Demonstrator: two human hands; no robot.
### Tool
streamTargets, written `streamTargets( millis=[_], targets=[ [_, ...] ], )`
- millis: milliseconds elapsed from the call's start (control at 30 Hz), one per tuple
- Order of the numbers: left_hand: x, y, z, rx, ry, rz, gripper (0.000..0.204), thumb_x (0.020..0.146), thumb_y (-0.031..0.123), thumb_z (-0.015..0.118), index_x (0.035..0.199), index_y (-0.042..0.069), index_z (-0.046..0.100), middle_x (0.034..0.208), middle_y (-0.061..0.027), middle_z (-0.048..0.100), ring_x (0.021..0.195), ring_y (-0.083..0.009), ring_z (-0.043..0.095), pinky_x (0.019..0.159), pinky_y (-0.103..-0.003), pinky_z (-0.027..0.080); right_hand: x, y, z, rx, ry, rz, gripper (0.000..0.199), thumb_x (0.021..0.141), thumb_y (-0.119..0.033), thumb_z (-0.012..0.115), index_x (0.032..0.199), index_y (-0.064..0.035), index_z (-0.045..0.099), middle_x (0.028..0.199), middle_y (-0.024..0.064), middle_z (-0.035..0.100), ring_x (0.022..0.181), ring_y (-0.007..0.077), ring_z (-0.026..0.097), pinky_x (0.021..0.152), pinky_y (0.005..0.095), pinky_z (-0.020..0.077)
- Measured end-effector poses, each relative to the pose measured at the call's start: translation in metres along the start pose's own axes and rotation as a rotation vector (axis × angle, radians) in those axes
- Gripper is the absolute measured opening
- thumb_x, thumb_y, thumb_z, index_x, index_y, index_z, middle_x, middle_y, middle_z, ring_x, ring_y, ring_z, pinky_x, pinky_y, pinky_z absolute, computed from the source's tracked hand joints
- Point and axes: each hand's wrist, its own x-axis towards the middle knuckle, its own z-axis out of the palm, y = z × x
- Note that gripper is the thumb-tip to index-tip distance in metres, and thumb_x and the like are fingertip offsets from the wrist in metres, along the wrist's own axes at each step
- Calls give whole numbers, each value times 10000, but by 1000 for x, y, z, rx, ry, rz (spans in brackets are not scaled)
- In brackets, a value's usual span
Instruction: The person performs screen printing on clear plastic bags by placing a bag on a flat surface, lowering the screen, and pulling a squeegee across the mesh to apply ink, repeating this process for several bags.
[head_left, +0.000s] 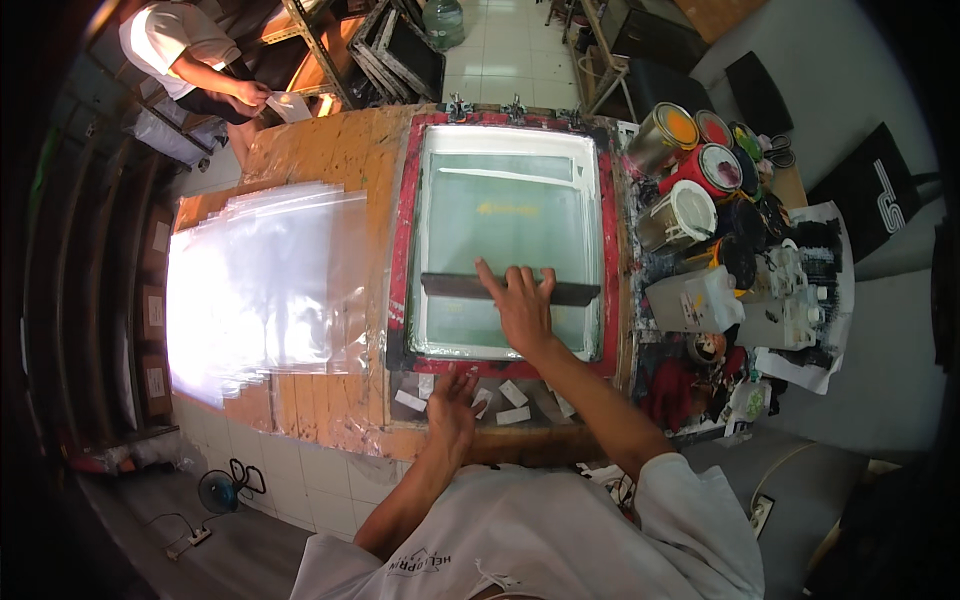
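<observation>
The right hand (pixel 525 310) has its fingers clamped on one long, dark, flat squeegee (pixel 458 286), lying across one red-edged rectangular screen with pale-green mesh (pixel 500 240); the left hand (pixel 455 408), fingers slightly apart, is at its near edge. Three metal clamps (pixel 516 109) line its far edge.

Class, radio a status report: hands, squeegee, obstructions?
Right hand gripping squeegee crosswise over screen. Left hand open at near edge of red frame. White strips nearby, outside frame.
</observation>
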Motion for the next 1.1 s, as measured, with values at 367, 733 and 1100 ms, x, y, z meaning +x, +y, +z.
streamTargets(
  millis=[367, 733, 1100],
  targets=[
    [-3, -3, 6, -38, 142, 6, 263, 925, 392, 772, 1019, 206, 611, 1065, 24, 622, 1123, -184, 581, 911, -488, 427, 196, 106, 59, -158, 19, 19, 819, 819, -113, 818, 1552, -235, 474, 1092, 105, 603, 1116, 279, 567, 1027, 581, 331],
    [-8, 4, -6, 21, 7, 60, 232, 983, 395, 684, 1057, 181, 636, 1019, -13, 647, 1105, -231, 601, 1024, -554, 423, 51, 25, -52, 232, -408, -15, 834, 831, -90, 800, 1573, -173, 429, 1125, 145, 619, 1112, 318, 577, 937, 525, 368],
    [-73, 90, 58, -63, -441, 449, 169, 963, 112, 697, 1108, 44, 642, 1063, -112, 724, 1003, -269, 709, 974, -471, 569, 15, -48, -170, -12, 177, -69, 681, 913, -487, 687, 1507, -180, 553, 905, 65, 483, 837, 240, 471, 788, 453, 337]
  ],
)
